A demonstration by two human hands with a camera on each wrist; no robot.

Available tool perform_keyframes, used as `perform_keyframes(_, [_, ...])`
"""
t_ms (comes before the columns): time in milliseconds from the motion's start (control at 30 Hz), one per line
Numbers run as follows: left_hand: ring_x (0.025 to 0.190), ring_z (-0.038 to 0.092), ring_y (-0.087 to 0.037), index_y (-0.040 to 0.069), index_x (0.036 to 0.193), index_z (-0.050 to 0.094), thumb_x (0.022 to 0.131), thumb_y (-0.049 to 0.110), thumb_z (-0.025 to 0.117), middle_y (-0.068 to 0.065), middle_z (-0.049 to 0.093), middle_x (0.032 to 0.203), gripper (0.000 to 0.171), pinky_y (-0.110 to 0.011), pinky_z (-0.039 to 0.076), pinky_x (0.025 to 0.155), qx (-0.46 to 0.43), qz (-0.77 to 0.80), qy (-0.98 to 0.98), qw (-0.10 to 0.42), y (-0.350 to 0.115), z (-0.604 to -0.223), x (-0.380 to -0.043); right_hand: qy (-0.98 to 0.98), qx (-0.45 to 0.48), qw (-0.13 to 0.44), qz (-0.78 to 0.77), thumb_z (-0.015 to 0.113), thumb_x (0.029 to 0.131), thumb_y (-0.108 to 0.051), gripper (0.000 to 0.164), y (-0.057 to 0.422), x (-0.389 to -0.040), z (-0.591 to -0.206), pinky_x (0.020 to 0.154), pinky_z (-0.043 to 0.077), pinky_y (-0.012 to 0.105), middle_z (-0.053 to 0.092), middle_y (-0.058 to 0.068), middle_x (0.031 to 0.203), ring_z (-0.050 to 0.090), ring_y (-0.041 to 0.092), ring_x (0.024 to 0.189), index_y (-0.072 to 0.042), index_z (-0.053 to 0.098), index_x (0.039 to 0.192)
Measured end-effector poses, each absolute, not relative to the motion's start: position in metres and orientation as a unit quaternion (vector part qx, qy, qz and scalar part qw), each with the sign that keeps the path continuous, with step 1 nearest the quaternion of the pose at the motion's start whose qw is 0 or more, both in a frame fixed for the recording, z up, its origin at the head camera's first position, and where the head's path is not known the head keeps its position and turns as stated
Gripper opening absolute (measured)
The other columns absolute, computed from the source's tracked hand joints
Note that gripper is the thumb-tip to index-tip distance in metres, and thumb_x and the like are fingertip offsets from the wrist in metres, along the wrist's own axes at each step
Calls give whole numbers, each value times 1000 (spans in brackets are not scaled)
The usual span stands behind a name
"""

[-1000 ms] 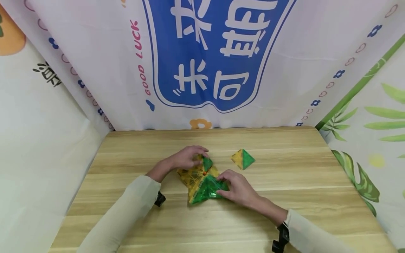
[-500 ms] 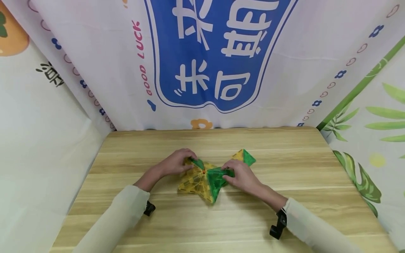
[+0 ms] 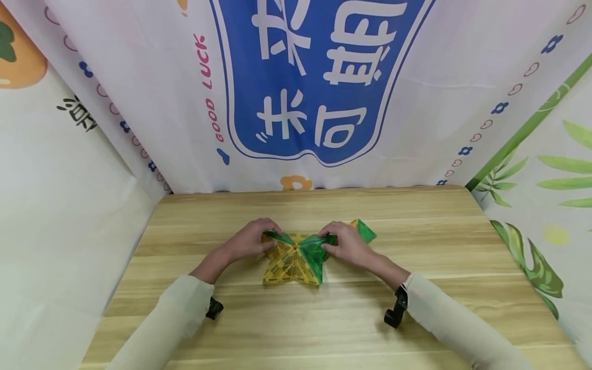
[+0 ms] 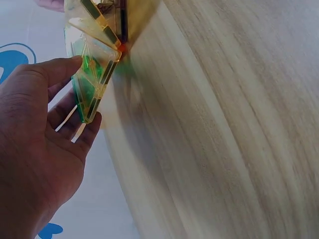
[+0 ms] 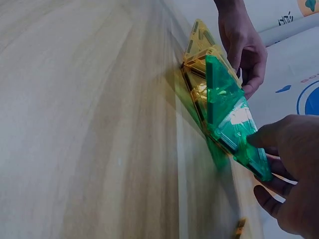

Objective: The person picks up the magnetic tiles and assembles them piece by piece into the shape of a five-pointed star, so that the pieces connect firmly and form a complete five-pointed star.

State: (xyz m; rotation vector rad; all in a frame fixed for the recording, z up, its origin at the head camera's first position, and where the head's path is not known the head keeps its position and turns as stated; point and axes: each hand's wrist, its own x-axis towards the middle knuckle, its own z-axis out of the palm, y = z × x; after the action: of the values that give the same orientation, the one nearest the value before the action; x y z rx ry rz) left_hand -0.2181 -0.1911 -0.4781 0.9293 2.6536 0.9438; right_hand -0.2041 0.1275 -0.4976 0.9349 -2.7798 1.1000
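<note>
A star-shaped build of see-through yellow and green triangular magnetic tiles (image 3: 283, 268) sits mid-table, its yellow points facing the person. My left hand (image 3: 253, 239) pinches the star's left point between thumb and fingers; the left wrist view shows the thumb (image 4: 62, 69) on the near face and fingers behind. On the opposite side, my right hand (image 3: 348, 243) grips the green point. In the right wrist view, the green tiles (image 5: 234, 119) stand up in a ridge beside the yellow ones. A small orange-red spot (image 3: 294, 246) marks the star's centre.
Behind the right hand lies a flat pair of triangular tiles, its green half (image 3: 367, 231) showing and its yellow half mostly covered. The wooden table (image 3: 296, 329) ends at a printed cloth backdrop (image 3: 407, 154), with cloth at both sides too.
The star has turned counterclockwise as seen from the head, its green part swinging from the front to the right. The left hand has shifted left, while the right has moved slightly farther back.
</note>
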Motion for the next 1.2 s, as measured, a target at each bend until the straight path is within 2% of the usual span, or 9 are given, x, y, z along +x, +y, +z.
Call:
perform_keyframes(167, [128,61,-33,2,126,71,98,7,76,-11,69,131,29,-54,49,110,313,326,890,68,-175,-469,-217,-889,266,-2,373,82,93,-10,34,151,-208,-497,94,59,48,73,13,121,69,32,112,-2,73,125])
perform_keyframes(300, [130,61,-37,0,136,66,101,6,72,-17,67,136,36,-55,50,111,312,354,878,73,-151,-459,-218,-900,231,20,369,81,93,-8,31,177,-213,-499,91,59,51,74,16,118,69,34,108,2,74,122])
perform_keyframes(467, [134,59,-39,-2,146,58,103,8,68,-21,62,145,46,-51,49,113,303,390,861,122,-118,-448,-224,-920,178,28,348,82,93,-11,32,203,-219,-504,88,59,52,73,20,116,70,34,103,4,74,120])
perform_keyframes(633, [142,53,-40,-2,156,47,106,12,63,-24,53,155,54,-49,44,119,292,421,836,196,-90,-449,-233,-938,137,6,318,85,91,-20,43,217,-221,-505,88,58,53,71,22,115,68,36,103,7,73,122])
perform_keyframes(933, [148,46,-34,-1,161,39,105,17,63,-19,44,163,63,-47,40,121,241,471,801,279,-60,-459,-246,-943,101,-28,315,90,86,-34,68,218,-219,-507,91,59,53,69,26,121,68,38,108,11,66,131])
perform_keyframes(1200, [154,38,-33,1,164,34,103,12,67,-16,38,168,71,-46,32,126,191,481,787,337,-45,-464,-255,-945,105,-21,310,93,81,-34,74,209,-215,-509,88,60,52,68,28,120,68,36,104,13,66,131])
